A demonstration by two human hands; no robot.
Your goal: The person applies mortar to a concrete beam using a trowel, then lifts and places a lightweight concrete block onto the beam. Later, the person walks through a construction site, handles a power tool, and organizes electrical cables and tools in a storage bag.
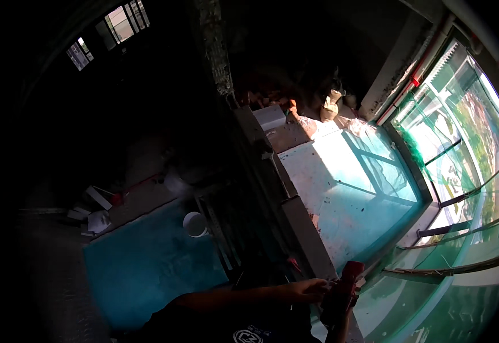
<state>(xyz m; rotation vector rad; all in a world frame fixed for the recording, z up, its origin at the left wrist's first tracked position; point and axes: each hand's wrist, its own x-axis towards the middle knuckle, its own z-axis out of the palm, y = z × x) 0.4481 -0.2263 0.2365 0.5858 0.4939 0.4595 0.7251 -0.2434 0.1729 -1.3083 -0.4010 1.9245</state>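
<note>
Red-gloved, my right hand was clamped on a dark tool, hard to identify, low by the wall top; my left hand curled beside it, seemingly adjusting. Steadying looked needed next. Farther off, a white bucket sat on teal floor, contents indiscernible.

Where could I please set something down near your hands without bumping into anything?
The sunlit floor between the low wall and the window is mostly bare. The blue floor below the white bucket is bare too. It is crowded by the sack and the debris.
</note>
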